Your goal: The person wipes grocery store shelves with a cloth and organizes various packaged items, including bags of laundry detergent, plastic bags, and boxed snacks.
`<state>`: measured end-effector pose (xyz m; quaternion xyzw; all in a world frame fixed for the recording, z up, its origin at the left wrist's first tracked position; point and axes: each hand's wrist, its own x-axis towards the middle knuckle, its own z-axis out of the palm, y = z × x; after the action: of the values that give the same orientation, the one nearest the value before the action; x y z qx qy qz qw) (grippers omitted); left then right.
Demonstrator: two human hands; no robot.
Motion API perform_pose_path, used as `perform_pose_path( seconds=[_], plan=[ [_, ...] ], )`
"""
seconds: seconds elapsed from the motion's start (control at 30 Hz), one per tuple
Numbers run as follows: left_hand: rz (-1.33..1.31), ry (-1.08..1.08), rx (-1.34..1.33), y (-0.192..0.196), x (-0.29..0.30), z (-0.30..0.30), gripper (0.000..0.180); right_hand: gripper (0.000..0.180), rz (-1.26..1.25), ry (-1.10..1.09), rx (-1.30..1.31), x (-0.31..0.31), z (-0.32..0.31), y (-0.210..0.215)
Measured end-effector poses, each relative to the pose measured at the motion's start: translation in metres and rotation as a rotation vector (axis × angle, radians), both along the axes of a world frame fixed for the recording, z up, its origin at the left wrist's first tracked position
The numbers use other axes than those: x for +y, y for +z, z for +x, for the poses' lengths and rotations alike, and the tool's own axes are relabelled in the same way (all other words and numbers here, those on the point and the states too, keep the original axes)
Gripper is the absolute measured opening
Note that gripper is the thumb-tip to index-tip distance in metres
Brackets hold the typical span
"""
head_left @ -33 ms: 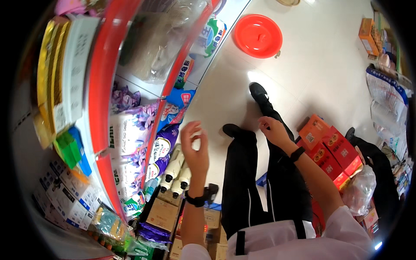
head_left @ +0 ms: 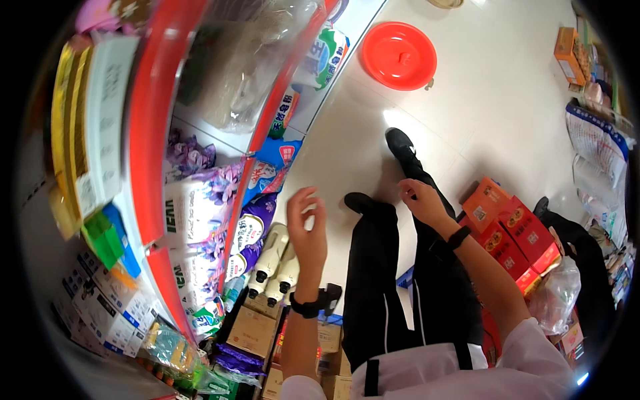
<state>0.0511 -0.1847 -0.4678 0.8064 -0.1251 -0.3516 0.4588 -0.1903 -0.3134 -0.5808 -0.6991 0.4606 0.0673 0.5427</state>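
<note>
My left hand point(head_left: 308, 227) hangs in the air beside the shelf, its fingers loosely curved with a gap to the thumb and nothing in them. Nearest to it, on the left, are purple pouches point(head_left: 248, 230) and cream bottles with black caps point(head_left: 270, 260). Over my right leg hovers my right hand point(head_left: 425, 203), loosely bent and holding nothing that I can see. Both wrists wear dark bands. White packs with purple flowers point(head_left: 200, 210) fill the shelf nearby.
A red-fronted shelf point(head_left: 148, 133) runs along my left. Ahead on the tiled floor sits a red basin point(head_left: 400, 57). Red boxes point(head_left: 510, 233) and a clear plastic bag point(head_left: 557, 297) stand at my right, near another person's dark-clothed leg point(head_left: 580, 260). Brown cartons point(head_left: 252, 331) lie low at left.
My left hand has shifted slightly to the right, with its fingers still curved. The right hand stays nearly in place. The shelf appears slightly displaced to the left.
</note>
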Motion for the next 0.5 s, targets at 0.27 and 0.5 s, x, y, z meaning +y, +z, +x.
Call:
perform_pose_path(
  seconds=[0.27, 0.5],
  plan=[
    [-0.317, 0.268, -0.344, -0.058, -0.057, 0.053, 0.017, 0.022, 0.021, -0.110, -0.084, -0.036, 0.038, -0.042],
    [-0.091, 0.608, -0.743, -0.016, -0.132, 0.138, 0.045, 0.017, -0.362, -0.197, -0.563, -0.109, 0.179, 0.027]
  ],
)
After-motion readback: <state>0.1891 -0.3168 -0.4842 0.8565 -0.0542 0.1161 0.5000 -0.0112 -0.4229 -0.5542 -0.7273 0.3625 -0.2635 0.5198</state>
